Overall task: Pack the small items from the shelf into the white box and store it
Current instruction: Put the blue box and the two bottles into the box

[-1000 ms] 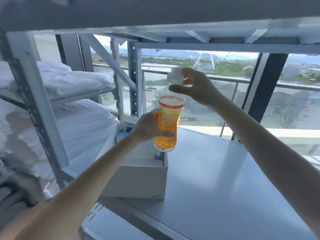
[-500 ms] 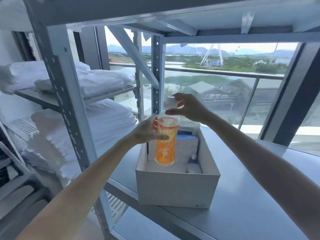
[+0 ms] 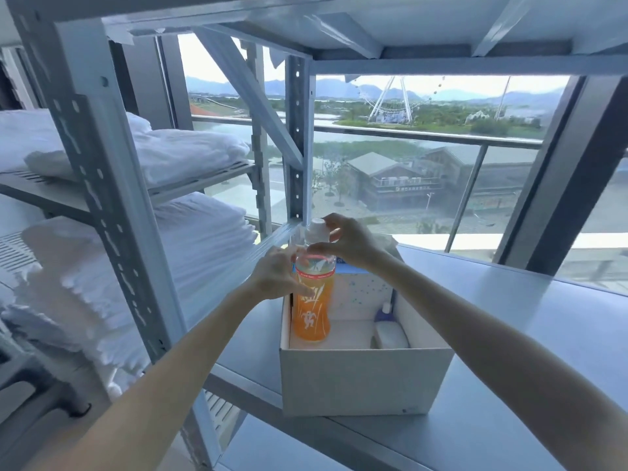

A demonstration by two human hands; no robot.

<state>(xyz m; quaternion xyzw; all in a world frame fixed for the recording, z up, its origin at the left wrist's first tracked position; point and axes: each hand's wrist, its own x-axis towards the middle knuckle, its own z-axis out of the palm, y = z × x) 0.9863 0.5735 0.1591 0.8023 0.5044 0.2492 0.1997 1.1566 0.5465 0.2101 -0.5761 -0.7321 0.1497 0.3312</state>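
Observation:
An open white box (image 3: 356, 382) sits on the grey shelf board (image 3: 509, 351). An orange drink bottle (image 3: 312, 311) with a white cap stands upright in the box's left half, its base on the box floor. My left hand (image 3: 275, 277) grips the bottle's upper body from the left. My right hand (image 3: 346, 239) pinches the bottle's neck just under the cap. Inside the box, a small white bottle with a blue top (image 3: 389, 329) lies at the right, and a white-and-blue packet (image 3: 360, 290) stands against the back wall.
Grey metal shelf uprights (image 3: 112, 232) stand left of the box. Stacks of folded white linen (image 3: 176, 158) fill the neighbouring shelves on the left. A window with a railing (image 3: 424, 134) runs behind the shelf. An upper shelf board hangs overhead.
Both hands have lowered the orange bottle from above the box down into it, until its base reached the box floor. The view has shifted so the box sits more centrally.

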